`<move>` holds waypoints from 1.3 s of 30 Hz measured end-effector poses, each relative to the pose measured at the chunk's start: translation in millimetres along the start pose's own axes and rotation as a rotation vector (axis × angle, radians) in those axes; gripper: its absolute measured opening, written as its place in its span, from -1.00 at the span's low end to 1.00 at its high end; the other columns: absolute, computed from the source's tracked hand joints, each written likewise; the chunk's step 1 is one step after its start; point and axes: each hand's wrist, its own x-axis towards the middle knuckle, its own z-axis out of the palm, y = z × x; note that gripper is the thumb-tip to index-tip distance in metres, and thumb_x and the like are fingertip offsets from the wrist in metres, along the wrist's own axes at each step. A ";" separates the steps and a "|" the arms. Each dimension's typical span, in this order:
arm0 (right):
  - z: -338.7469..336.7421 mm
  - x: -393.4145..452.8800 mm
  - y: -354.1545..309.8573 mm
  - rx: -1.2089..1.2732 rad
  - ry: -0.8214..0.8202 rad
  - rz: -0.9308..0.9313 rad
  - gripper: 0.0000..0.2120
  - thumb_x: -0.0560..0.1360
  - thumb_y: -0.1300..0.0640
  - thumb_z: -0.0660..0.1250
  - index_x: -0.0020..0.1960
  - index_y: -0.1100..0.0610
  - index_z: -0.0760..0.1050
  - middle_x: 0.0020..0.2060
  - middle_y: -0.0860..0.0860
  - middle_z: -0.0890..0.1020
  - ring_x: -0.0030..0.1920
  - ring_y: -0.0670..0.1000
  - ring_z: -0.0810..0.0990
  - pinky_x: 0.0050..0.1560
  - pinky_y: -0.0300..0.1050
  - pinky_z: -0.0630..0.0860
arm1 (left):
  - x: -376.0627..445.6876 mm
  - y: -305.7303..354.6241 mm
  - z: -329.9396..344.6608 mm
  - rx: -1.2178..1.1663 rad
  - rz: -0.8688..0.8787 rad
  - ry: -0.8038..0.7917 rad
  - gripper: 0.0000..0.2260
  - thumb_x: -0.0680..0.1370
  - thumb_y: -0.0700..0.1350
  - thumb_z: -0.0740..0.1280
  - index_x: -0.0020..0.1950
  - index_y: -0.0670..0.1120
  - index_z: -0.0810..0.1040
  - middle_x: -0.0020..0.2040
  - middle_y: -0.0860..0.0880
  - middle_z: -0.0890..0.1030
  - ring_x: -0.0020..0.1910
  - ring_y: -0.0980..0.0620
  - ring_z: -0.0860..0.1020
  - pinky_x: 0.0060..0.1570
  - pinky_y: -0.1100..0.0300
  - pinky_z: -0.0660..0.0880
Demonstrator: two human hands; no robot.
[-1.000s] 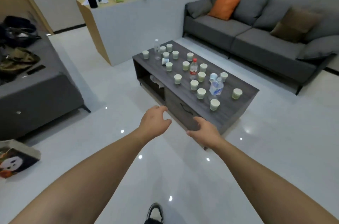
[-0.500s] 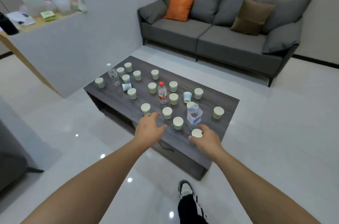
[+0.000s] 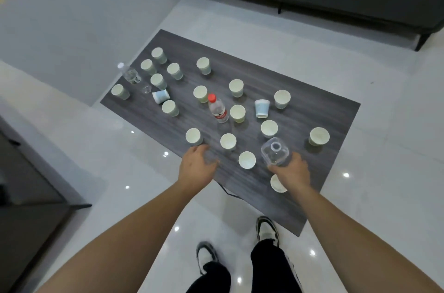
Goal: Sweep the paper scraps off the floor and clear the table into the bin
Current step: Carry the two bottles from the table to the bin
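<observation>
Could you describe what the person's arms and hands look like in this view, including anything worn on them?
Both forearms are bare, with no sleeves in view. The left hand and right hand wear no gloves, and no watch, ring or band shows on the wrists or fingers. No markings are visible.

dark grey wood-grain bench (image 3: 312, 105), pale green paper cups (image 3: 319, 136), two light blue cups (image 3: 262, 107), red-capped clear bottle (image 3: 217, 108), glossy white floor (image 3: 384, 172).
</observation>
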 end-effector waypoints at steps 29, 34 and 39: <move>93.1 4.4 -90.9 0.239 0.676 0.266 -0.66 0.28 -0.13 0.56 -0.10 -0.40 0.46 -0.16 -0.38 0.60 -0.14 -0.39 0.55 -0.26 -0.46 0.33 | 314.6 -23.2 28.0 -0.224 0.343 -0.191 -0.77 0.37 0.09 0.42 -0.04 0.04 0.57 -0.08 0.06 0.63 -0.04 0.00 0.57 0.05 0.06 0.49; 95.0 -12.0 -108.5 0.361 0.755 0.259 -0.69 0.25 -0.06 0.58 -0.11 -0.18 0.51 -0.20 -0.21 0.65 -0.18 -0.29 0.58 -0.30 -0.47 0.35 | 288.7 11.1 -8.2 -0.312 0.421 -0.064 -0.69 0.40 0.02 0.42 0.08 -0.07 0.53 0.05 -0.06 0.57 0.07 -0.10 0.49 0.10 0.09 0.39; 59.0 -58.7 -121.2 0.495 0.862 0.226 -0.64 0.24 -0.12 0.59 -0.10 -0.37 0.49 -0.18 -0.39 0.62 -0.17 -0.37 0.57 -0.27 -0.45 0.40 | 228.6 100.6 -47.3 -0.348 0.653 -0.212 -0.69 0.42 0.09 0.38 0.10 0.00 0.56 0.06 -0.04 0.49 0.05 -0.01 0.45 0.05 0.18 0.34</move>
